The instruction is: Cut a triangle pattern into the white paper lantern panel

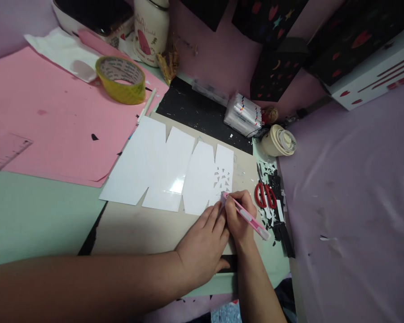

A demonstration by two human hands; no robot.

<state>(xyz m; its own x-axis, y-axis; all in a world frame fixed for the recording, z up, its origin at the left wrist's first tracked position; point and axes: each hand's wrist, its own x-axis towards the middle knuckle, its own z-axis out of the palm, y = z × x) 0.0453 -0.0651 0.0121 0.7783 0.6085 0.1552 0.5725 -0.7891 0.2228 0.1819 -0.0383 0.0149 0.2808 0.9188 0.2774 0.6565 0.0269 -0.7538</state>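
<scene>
My right hand [241, 215] is wrapped round a pink craft knife [249, 217], its tip down at the lower right part of a white paper template [158, 163]. Several small triangular holes are cut through that part, just above the tip. The template has notched edges and lies flat on a beige board [131, 226]. Beside the knife, my left hand [204, 242] lies flat, fingers stretched out, with the fingertips on the paper's lower edge. A shiny patch of light shows on the paper's middle.
Red-handled scissors [265, 195] lie among black and white scraps on the right. Behind are a lidded cup [278, 141], a clear box of markers [244, 114] and black paper [202, 114]. A yellow tape roll [121, 80] and clear ruler [10, 152] rest on pink sheets [57, 116].
</scene>
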